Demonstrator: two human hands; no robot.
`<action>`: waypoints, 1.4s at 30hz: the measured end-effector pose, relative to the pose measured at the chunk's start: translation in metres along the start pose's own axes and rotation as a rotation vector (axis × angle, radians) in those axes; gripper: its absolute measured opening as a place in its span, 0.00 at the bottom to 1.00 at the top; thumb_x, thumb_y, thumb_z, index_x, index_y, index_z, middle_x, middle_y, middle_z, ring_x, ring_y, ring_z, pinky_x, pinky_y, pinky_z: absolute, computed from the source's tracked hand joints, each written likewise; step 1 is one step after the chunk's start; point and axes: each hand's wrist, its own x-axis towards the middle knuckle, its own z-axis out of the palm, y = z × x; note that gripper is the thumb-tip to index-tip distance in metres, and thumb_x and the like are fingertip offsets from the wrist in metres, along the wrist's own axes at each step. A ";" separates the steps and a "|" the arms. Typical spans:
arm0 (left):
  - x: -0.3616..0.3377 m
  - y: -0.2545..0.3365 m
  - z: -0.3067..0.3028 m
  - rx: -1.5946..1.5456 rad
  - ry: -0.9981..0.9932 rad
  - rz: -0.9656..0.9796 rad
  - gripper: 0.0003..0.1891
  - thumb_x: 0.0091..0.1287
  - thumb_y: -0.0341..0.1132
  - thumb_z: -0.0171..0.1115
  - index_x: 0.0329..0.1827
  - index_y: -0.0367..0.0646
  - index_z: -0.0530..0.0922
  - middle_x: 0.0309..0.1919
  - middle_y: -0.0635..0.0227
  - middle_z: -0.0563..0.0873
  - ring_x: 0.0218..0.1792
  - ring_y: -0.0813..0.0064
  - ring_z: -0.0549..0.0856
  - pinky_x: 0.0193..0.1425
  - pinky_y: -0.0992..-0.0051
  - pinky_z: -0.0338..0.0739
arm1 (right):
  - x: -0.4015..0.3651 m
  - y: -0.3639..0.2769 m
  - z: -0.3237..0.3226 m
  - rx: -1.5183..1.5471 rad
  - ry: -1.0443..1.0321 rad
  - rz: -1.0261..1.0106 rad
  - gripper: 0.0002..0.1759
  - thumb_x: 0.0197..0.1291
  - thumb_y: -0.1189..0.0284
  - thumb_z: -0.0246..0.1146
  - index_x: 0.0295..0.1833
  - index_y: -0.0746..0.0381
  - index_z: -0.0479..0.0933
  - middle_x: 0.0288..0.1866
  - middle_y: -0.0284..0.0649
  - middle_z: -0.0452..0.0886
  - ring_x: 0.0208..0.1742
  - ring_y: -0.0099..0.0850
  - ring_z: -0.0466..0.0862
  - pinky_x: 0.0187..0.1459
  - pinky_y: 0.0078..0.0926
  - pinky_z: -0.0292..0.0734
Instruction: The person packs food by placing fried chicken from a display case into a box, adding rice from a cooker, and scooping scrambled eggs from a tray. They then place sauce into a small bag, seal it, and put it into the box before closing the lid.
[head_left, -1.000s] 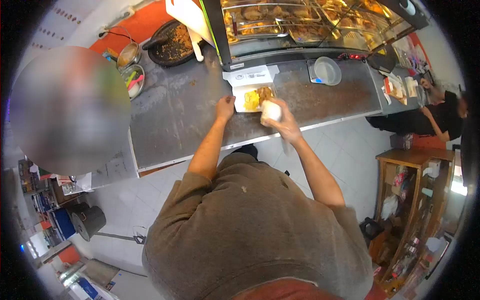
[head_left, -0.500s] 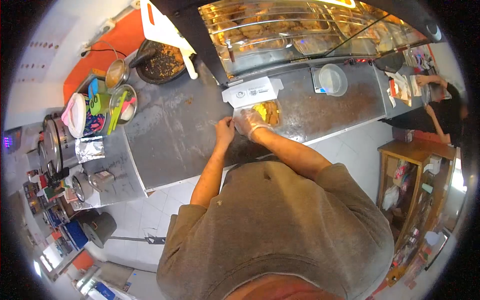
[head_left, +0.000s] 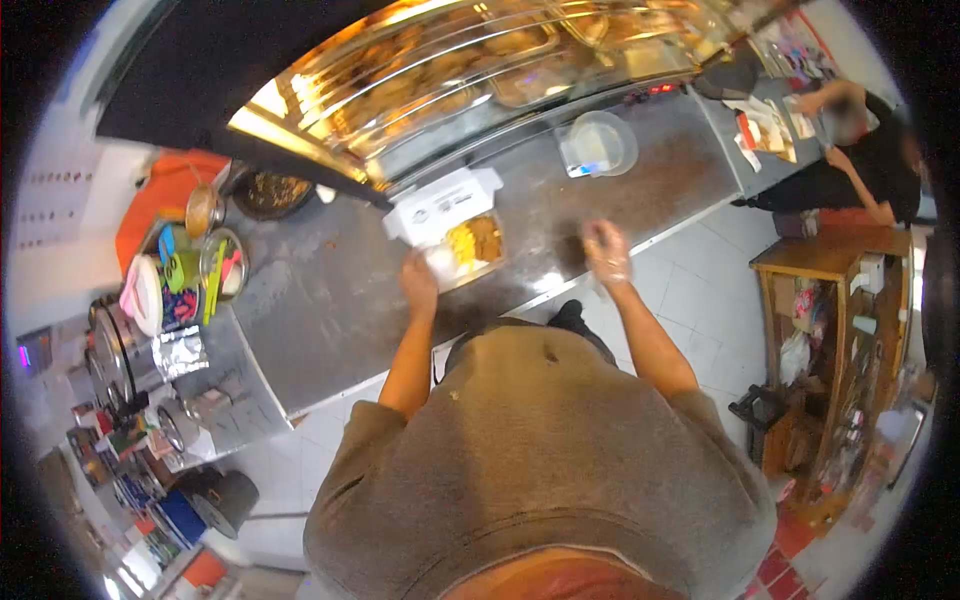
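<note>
An open white cardboard food box [head_left: 447, 205] lies on the dark counter [head_left: 330, 300], its printed lid folded back. Yellow pieces and browned food [head_left: 486, 240] fill its right part, with something white at the left. My left hand [head_left: 419, 284] is closed on the box's near left corner. To the right of the box, apart from it, my right hand [head_left: 607, 256] hovers over the counter in a clear plastic glove. Motion blur smears its fingers, so their position and anything in them cannot be made out.
A lit glass food case [head_left: 480, 75] borders the far side. A round clear tub [head_left: 603, 143] stands right of the box. At the left are a dark mortar [head_left: 268, 192] and bowls with green utensils [head_left: 213, 275]. Another person [head_left: 870, 150] works at the far right near a wooden cabinet [head_left: 832, 262].
My right hand has left the box and moved right. My left hand stays at its left corner. The camera view has turned and shifted, and more of the food shows.
</note>
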 end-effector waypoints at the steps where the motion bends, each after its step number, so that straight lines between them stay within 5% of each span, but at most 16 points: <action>1: -0.006 -0.007 -0.001 -0.053 -0.006 -0.025 0.17 0.71 0.35 0.45 0.47 0.29 0.78 0.34 0.45 0.84 0.36 0.48 0.82 0.42 0.60 0.75 | -0.012 0.040 -0.032 0.075 0.020 0.161 0.11 0.57 0.69 0.63 0.43 0.64 0.77 0.34 0.43 0.82 0.36 0.36 0.81 0.41 0.32 0.76; 6: -0.031 -0.003 0.007 -0.099 -0.119 0.105 0.22 0.73 0.41 0.45 0.42 0.26 0.78 0.29 0.41 0.82 0.30 0.51 0.82 0.34 0.56 0.70 | -0.189 0.283 -0.146 0.180 0.611 0.758 0.11 0.65 0.63 0.59 0.41 0.60 0.74 0.30 0.31 0.77 0.28 0.20 0.74 0.25 0.18 0.70; 8: -0.043 0.033 0.028 -0.079 -0.242 0.035 0.24 0.73 0.44 0.44 0.38 0.26 0.78 0.29 0.40 0.82 0.30 0.50 0.82 0.34 0.55 0.68 | -0.271 0.299 -0.195 0.139 0.635 0.877 0.14 0.67 0.64 0.55 0.35 0.63 0.75 0.26 0.36 0.75 0.27 0.25 0.73 0.28 0.30 0.70; 9: -0.048 0.050 0.037 -0.046 -0.346 -0.052 0.27 0.73 0.46 0.44 0.34 0.25 0.78 0.28 0.40 0.82 0.30 0.49 0.82 0.33 0.53 0.67 | -0.353 0.411 -0.186 -0.117 0.662 0.853 0.13 0.67 0.65 0.55 0.38 0.65 0.74 0.28 0.36 0.75 0.32 0.25 0.74 0.32 0.27 0.72; 10: -0.049 0.037 0.071 0.084 -0.455 -0.092 0.31 0.73 0.50 0.44 0.25 0.27 0.77 0.22 0.45 0.81 0.26 0.57 0.81 0.31 0.56 0.67 | -0.350 0.353 -0.201 0.421 1.016 1.050 0.11 0.66 0.67 0.56 0.41 0.65 0.73 0.31 0.36 0.75 0.36 0.25 0.75 0.35 0.25 0.73; 13: -0.079 0.130 0.167 -0.067 -0.547 0.039 0.29 0.73 0.49 0.43 0.29 0.28 0.77 0.22 0.49 0.81 0.25 0.59 0.80 0.30 0.57 0.69 | -0.388 0.353 -0.230 0.458 1.065 1.411 0.11 0.62 0.69 0.58 0.46 0.64 0.71 0.31 0.37 0.76 0.31 0.26 0.76 0.29 0.22 0.72; 17: -0.094 0.239 0.331 -0.179 -0.522 0.124 0.26 0.73 0.47 0.42 0.40 0.27 0.78 0.27 0.44 0.83 0.28 0.50 0.83 0.33 0.56 0.74 | -0.358 0.355 -0.256 0.323 0.802 1.450 0.12 0.59 0.72 0.59 0.48 0.63 0.70 0.29 0.36 0.75 0.26 0.24 0.75 0.24 0.20 0.68; 18: -0.089 0.256 0.365 0.066 -0.421 0.488 0.24 0.73 0.46 0.41 0.44 0.30 0.78 0.33 0.43 0.84 0.34 0.44 0.83 0.37 0.53 0.76 | -0.332 0.349 -0.260 0.375 0.879 1.324 0.12 0.58 0.73 0.58 0.48 0.61 0.71 0.28 0.36 0.75 0.24 0.24 0.74 0.23 0.20 0.67; 19: -0.080 0.297 0.387 -0.058 -0.580 0.039 0.23 0.73 0.46 0.41 0.50 0.33 0.77 0.40 0.43 0.83 0.41 0.43 0.82 0.44 0.53 0.76 | -0.300 0.357 -0.263 0.440 0.938 1.184 0.12 0.57 0.75 0.58 0.48 0.60 0.71 0.27 0.35 0.75 0.23 0.23 0.73 0.22 0.19 0.66; 23: -0.056 0.364 0.467 -0.275 -0.267 -0.162 0.25 0.72 0.47 0.42 0.58 0.35 0.73 0.48 0.41 0.81 0.52 0.42 0.78 0.60 0.56 0.70 | -0.197 0.404 -0.278 0.519 0.867 0.876 0.12 0.59 0.76 0.56 0.49 0.58 0.72 0.27 0.36 0.74 0.22 0.23 0.72 0.22 0.20 0.66; 27: -0.027 0.488 0.416 -0.189 -0.240 -0.422 0.35 0.66 0.47 0.56 0.71 0.36 0.57 0.68 0.41 0.60 0.69 0.44 0.58 0.70 0.53 0.55 | -0.071 0.382 -0.312 0.492 0.743 0.935 0.12 0.61 0.76 0.54 0.51 0.58 0.72 0.29 0.37 0.76 0.26 0.23 0.73 0.24 0.19 0.66; 29: 0.012 0.496 0.402 -0.435 0.171 0.155 0.39 0.64 0.45 0.62 0.72 0.37 0.53 0.71 0.42 0.49 0.72 0.44 0.49 0.73 0.52 0.47 | -0.021 0.391 -0.317 0.515 0.675 0.870 0.12 0.62 0.75 0.53 0.51 0.58 0.72 0.30 0.37 0.76 0.28 0.23 0.74 0.25 0.18 0.67; 33: 0.076 0.589 0.232 -0.778 0.560 0.358 0.32 0.66 0.40 0.59 0.67 0.32 0.58 0.64 0.50 0.64 0.67 0.55 0.61 0.71 0.60 0.50 | 0.046 0.402 -0.325 0.445 0.503 0.651 0.10 0.63 0.74 0.53 0.48 0.64 0.73 0.32 0.38 0.77 0.30 0.24 0.75 0.31 0.21 0.69; 36: 0.102 0.625 0.128 -0.163 1.093 0.719 0.30 0.68 0.42 0.54 0.68 0.35 0.57 0.55 0.54 0.76 0.59 0.60 0.70 0.67 0.58 0.50 | 0.109 0.416 -0.342 0.391 0.420 0.581 0.09 0.63 0.74 0.53 0.45 0.66 0.74 0.32 0.38 0.77 0.31 0.24 0.75 0.36 0.23 0.71; 38: 0.109 0.649 0.091 -0.294 1.065 0.648 0.35 0.67 0.47 0.56 0.70 0.37 0.55 0.49 0.59 0.81 0.54 0.62 0.74 0.67 0.56 0.45 | 0.134 0.415 -0.346 0.370 0.377 0.586 0.09 0.63 0.74 0.54 0.45 0.66 0.74 0.32 0.37 0.76 0.32 0.24 0.75 0.37 0.23 0.72; 42: 0.109 0.694 0.085 -0.508 0.812 0.515 0.37 0.61 0.30 0.66 0.69 0.39 0.54 0.39 0.58 0.84 0.44 0.73 0.81 0.44 0.72 0.75 | 0.211 0.399 -0.357 0.198 0.340 0.262 0.11 0.61 0.68 0.61 0.45 0.62 0.75 0.27 0.30 0.74 0.30 0.19 0.73 0.33 0.19 0.70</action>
